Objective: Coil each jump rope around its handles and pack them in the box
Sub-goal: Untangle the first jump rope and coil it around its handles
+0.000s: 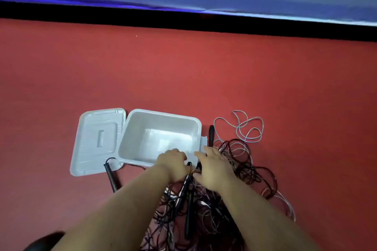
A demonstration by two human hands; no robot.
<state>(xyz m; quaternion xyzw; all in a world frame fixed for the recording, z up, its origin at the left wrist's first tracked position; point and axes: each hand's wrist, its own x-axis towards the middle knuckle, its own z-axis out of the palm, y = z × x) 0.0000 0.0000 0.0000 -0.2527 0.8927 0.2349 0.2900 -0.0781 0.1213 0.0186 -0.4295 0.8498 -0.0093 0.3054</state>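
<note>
The left hand (173, 161) curls its fingers around a black handle (188, 195) whose long axis runs toward the person, just beside the box (130, 128)'s near rim, while the right hand (214, 167) rests spread on the rope tangle (244, 165).

Open white plastic box (130, 144) on red floor (183, 77), white lid (89, 149) beside it, tangled dark and pale jump ropes (240, 161), left hand (173, 162) curled and right hand (214, 166) spread over black handles (188, 199).
</note>
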